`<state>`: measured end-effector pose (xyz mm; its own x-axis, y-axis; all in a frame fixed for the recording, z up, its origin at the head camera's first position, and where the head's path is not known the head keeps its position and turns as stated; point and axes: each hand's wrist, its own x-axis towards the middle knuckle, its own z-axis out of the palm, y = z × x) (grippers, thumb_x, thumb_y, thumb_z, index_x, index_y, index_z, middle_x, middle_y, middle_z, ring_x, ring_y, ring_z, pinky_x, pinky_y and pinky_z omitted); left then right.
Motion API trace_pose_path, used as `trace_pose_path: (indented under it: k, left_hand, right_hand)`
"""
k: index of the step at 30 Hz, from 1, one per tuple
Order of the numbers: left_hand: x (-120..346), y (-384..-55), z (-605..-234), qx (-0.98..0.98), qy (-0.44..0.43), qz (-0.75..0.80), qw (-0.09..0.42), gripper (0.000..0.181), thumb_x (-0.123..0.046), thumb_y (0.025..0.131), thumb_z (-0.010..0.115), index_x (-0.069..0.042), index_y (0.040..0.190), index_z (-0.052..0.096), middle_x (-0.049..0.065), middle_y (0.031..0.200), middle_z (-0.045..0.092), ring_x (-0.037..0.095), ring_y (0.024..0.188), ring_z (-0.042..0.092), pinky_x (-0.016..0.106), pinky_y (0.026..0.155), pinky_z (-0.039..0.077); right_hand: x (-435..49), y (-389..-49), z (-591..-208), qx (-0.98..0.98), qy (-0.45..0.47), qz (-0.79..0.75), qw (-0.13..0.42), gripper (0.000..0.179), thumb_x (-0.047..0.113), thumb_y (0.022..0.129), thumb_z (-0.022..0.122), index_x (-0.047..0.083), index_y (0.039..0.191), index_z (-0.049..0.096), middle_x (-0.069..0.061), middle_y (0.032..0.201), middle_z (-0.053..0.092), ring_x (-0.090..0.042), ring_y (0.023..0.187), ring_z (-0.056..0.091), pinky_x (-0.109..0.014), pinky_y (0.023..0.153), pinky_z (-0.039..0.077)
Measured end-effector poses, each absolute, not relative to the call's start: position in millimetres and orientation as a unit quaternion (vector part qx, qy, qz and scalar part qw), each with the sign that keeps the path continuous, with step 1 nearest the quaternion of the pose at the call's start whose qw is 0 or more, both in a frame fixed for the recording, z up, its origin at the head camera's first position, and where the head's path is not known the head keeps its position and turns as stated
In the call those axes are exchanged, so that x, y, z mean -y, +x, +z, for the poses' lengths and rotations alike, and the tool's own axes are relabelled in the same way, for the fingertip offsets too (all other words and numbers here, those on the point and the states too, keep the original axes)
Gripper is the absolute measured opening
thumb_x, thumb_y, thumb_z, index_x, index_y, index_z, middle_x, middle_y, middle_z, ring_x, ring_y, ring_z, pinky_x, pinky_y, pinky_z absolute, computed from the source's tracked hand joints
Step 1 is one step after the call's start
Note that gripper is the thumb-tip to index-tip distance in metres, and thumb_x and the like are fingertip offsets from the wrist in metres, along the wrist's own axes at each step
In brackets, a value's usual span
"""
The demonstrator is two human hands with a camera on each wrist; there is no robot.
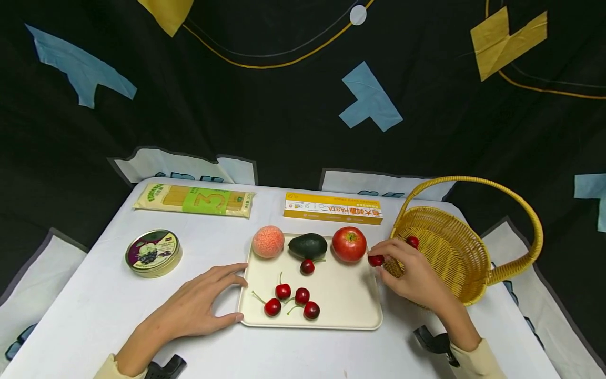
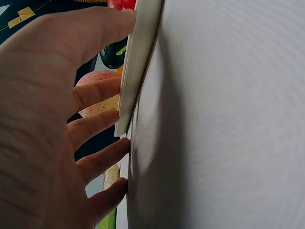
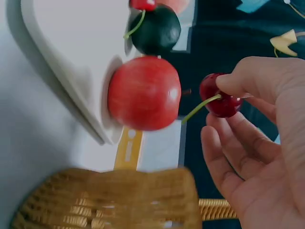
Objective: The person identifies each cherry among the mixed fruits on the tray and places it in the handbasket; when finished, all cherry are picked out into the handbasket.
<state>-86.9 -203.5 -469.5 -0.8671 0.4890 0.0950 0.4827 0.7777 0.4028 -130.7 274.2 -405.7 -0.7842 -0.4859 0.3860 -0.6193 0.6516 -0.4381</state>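
Note:
My right hand (image 1: 413, 273) pinches a dark red cherry (image 3: 220, 95) between thumb and fingers, its green stem hanging free in the right wrist view. This hand is over the gap between the cream tray (image 1: 341, 310) and the wicker basket (image 1: 435, 221). Another cherry (image 1: 412, 241) shows inside the basket, just beyond the hand. With fingers spread, my left hand (image 1: 194, 302) touches the tray's left edge. On the tray lie several cherries (image 1: 283, 291) with stems, and along its far side a peach (image 1: 268, 242), a dark green avocado (image 1: 307, 246) and a red apple (image 1: 349, 244).
Behind the tray lies a yellow pasta box (image 1: 333, 208). A pack of noodles (image 1: 196, 200) is at the back left, with a round tin (image 1: 153, 253) nearer. The basket's tall handle (image 1: 532, 226) arches up at the right. A black patterned cloth (image 1: 284, 116) hangs behind the white table.

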Motion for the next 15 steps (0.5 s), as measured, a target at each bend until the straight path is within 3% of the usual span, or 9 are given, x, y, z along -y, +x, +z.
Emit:
trace_pose_path:
  k: [8, 15]
  left_hand:
    - [205.3, -86.6, -468.4, -0.941, 0.261, 0.214, 0.003, 0.050, -0.059, 0.087, 0.084, -0.035, 0.128, 0.068, -0.006, 0.163, 0.050, 0.026, 0.146, 0.053, 0.057, 0.114, 0.051]
    - [204.7, -87.9, -469.6, -0.939, 0.268, 0.214, -0.009, 0.049, -0.057, 0.087, 0.085, -0.034, 0.128, 0.069, -0.006, 0.164, 0.050, 0.026, 0.146, 0.053, 0.056, 0.114, 0.050]
  right_hand:
    - [-300.3, -136.6, -400.4, 0.904, 0.284, 0.284, 0.147, 0.043, -0.008, 0.081, 0.084, 0.015, 0.116, 0.076, 0.002, 0.117, 0.073, -0.017, 0.089, 0.065, -0.015, 0.078, 0.055]
    - [-318.5, -140.6, -400.7, 0.920, 0.250, 0.261, 0.148, 0.042, -0.005, 0.083, 0.086, 0.017, 0.118, 0.077, 0.001, 0.119, 0.074, -0.015, 0.090, 0.065, -0.011, 0.081, 0.052]
